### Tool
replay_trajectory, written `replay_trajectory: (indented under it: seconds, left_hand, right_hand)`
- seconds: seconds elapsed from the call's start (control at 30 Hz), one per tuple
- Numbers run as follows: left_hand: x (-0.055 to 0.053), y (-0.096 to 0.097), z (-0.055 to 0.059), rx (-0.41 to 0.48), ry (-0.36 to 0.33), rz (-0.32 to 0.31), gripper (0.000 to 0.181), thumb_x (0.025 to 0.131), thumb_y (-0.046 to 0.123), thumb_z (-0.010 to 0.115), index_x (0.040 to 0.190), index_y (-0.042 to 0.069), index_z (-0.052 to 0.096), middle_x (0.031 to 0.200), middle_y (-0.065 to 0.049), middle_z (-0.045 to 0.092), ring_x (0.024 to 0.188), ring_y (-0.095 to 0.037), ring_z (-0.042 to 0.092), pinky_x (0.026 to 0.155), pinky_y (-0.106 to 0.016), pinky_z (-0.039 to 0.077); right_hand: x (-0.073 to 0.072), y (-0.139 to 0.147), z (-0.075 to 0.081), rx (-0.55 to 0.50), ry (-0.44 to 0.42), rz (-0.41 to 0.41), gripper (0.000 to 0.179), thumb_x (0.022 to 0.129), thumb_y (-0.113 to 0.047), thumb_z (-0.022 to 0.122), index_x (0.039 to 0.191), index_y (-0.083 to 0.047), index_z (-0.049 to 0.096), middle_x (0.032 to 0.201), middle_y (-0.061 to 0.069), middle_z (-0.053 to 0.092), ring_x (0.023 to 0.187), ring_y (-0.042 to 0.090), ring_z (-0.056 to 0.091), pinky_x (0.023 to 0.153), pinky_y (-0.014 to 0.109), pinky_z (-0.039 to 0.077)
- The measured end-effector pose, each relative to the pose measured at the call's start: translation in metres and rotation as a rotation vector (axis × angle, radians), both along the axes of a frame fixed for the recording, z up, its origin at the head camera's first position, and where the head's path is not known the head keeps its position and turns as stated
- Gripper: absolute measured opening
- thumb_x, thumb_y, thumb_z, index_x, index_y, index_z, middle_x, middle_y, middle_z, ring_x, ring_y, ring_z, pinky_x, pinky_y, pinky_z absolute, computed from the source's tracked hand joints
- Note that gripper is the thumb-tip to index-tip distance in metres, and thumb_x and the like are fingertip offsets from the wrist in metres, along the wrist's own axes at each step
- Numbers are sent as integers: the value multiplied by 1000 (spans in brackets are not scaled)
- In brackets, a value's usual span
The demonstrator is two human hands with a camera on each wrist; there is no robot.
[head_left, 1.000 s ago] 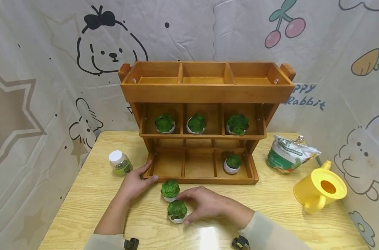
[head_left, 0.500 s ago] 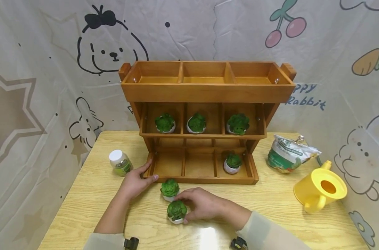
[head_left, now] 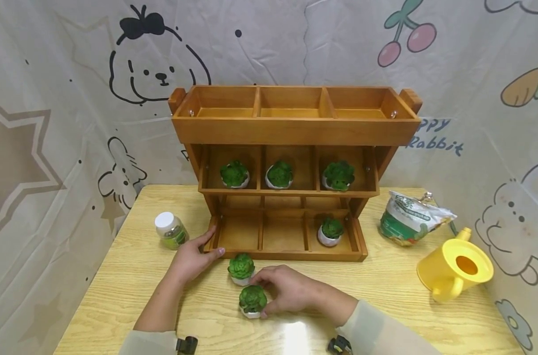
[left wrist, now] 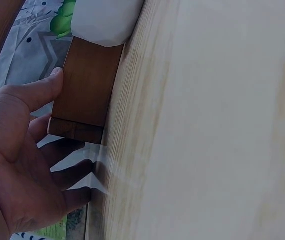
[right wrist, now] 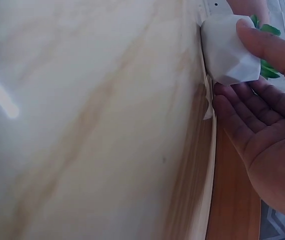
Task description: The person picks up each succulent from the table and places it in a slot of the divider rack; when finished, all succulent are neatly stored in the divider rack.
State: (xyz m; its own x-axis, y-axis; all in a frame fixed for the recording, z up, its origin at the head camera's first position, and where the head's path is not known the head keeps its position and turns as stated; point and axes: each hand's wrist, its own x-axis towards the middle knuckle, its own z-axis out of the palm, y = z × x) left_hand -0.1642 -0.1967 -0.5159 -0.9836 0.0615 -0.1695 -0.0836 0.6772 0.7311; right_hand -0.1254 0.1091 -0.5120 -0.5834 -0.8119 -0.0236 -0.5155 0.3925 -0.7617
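My right hand point(head_left: 291, 288) holds the white faceted pot point(right wrist: 227, 50) of the nearer potted succulent point(head_left: 253, 299), the thumb on one side and fingers on the other. The pot is at the tabletop. Just beyond it stands a second potted succulent point(head_left: 241, 268), close to my right fingertips. My left hand point(head_left: 195, 259) grips the lower left front corner of the three-tier wooden shelf point(head_left: 291, 256); its thumb lies on the front board point(left wrist: 90, 82), and the index finger reaches round the end. The other left fingers are loosely bent beside it.
Potted succulents fill the middle tier, among them one at the left point(head_left: 234, 175). Another succulent point(head_left: 330, 231) sits in the bottom right compartment. A white-lidded jar point(head_left: 171, 230) stands left of the shelf; a bag point(head_left: 411, 219) and a yellow watering can point(head_left: 452, 268) are at the right.
My right thumb has closed in against the nearer succulent's pot, and that plant has shifted very slightly to the right. The left hand has stayed on the shelf corner.
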Motion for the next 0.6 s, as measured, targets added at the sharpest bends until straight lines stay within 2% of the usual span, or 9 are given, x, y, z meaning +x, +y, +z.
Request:
replay_trajectory:
  seconds: [0.17,0.37,0.47,0.6]
  left_hand:
    - [-1,0,0,2,3,-4,83,91,56,75,161,25,41,158,-16,45,146,-44,39,117,-60,35]
    - [-1,0,0,-1,3,-5,83,91,56,75,161,26,41,159,-14,45,147,-43,38,117,-60,35]
    - [-1,0,0,1,0,-5,83,91,55,75,161,26,40,160,-14,44,147,-43,38,117,-61,35]
    - [0,0,0,5,-8,-3,82,92,54,75,161,27,40,160,-14,43,147,-43,37,117,-60,34]
  right_hand:
    - [0,3,-2,-21,-21,-2,56,77,-26,94,125,-20,65,117,-16,67,108,-1,63,100,25,52]
    - [-2,14,-3,-27,-51,-54,53,74,-24,95,118,-26,65,111,-19,66,106,-1,62,101,26,51]
    - [-4,20,-3,-10,-43,-72,55,75,-27,95,121,-25,65,114,-18,65,108,0,62,102,27,50]
    - [-6,28,-2,40,3,-91,66,76,-31,93,135,-21,64,126,-14,64,115,3,59,106,30,48]
